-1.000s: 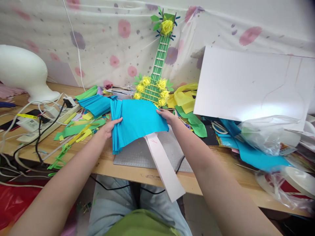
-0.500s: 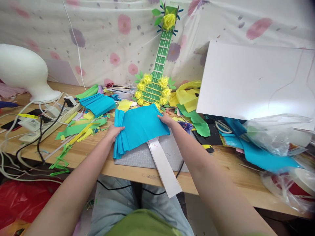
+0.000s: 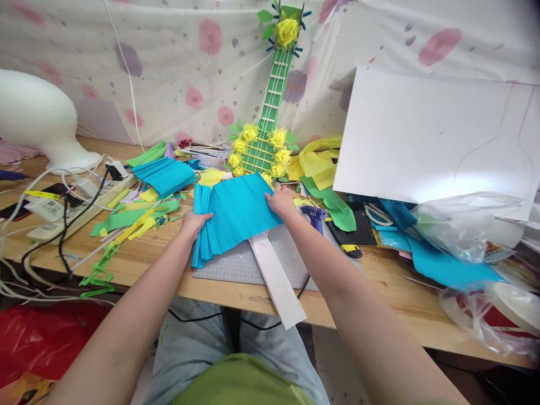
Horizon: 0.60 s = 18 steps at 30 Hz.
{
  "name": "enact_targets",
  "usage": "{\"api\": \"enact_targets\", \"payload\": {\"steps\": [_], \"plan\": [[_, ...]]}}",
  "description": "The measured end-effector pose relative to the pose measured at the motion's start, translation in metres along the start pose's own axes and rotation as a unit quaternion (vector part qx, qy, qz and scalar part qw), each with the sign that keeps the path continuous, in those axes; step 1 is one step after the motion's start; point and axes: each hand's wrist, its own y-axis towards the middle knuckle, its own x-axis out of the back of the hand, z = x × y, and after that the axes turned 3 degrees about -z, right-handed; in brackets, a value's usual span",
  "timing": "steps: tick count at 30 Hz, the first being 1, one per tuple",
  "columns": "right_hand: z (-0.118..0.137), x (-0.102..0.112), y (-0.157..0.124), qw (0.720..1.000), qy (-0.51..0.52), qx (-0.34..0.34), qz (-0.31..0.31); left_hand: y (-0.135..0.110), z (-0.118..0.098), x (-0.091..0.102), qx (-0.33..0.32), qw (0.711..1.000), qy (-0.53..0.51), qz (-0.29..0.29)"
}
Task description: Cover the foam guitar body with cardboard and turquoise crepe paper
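Note:
A sheet of blue crepe paper (image 3: 240, 216) spreads between my two hands, gathered in folds at its left end. My left hand (image 3: 197, 224) grips those folds, thumb on top. At the opposite edge, my right hand (image 3: 279, 200) is closed on the paper's upper right side. Beneath it lies a white cardboard cutout (image 3: 277, 287); its long neck sticks out toward me past the table edge, and the rest is covered. Under both is a grey cutting mat (image 3: 236, 275). Behind stands a green paper guitar (image 3: 270, 112) with yellow paper roses.
A power strip (image 3: 80, 211) with tangled cables and a white foam head (image 3: 37, 121) are at left. Green and yellow scraps (image 3: 135, 216) lie nearby. A purple glue gun (image 3: 314, 216), a utility knife (image 3: 350, 250) and a white board (image 3: 422, 135) are at right.
The right hand has shifted on the paper's right edge, its fingers now further over the top. The left hand keeps its grip. The whole view has moved slightly.

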Motion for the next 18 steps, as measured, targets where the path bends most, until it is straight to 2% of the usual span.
{"api": "enact_targets", "payload": {"steps": [2, 5, 7, 9, 11, 13, 15, 18], "plan": [[0.005, 0.018, -0.001, 0.998, -0.015, 0.047, -0.024, 0.001, 0.001, 0.000, 0.001, 1.000, -0.017, 0.013], [0.008, 0.060, -0.001, 0.991, -0.023, 0.089, -0.098, 0.006, 0.004, -0.001, 0.011, 0.999, -0.046, 0.020], [0.001, 0.092, -0.002, 0.986, -0.024, 0.083, -0.141, 0.010, 0.007, -0.002, 0.021, 0.998, -0.057, 0.020], [-0.015, 0.122, -0.007, 0.988, -0.029, 0.032, -0.150, 0.014, 0.008, -0.002, 0.025, 0.996, -0.079, 0.027], [-0.037, 0.143, -0.014, 0.987, -0.068, -0.028, -0.141, 0.015, 0.008, -0.002, 0.029, 0.993, -0.108, 0.026], [-0.060, 0.155, -0.025, 0.986, -0.125, -0.077, -0.079, 0.015, 0.007, -0.002, 0.042, 0.990, -0.132, 0.022], [-0.079, 0.159, -0.035, 0.980, -0.169, -0.101, -0.011, 0.013, 0.006, -0.001, 0.050, 0.989, -0.140, 0.016], [-0.094, 0.158, -0.046, 0.975, -0.196, -0.104, 0.029, 0.009, 0.003, -0.001, 0.038, 0.989, -0.141, 0.009]]}}
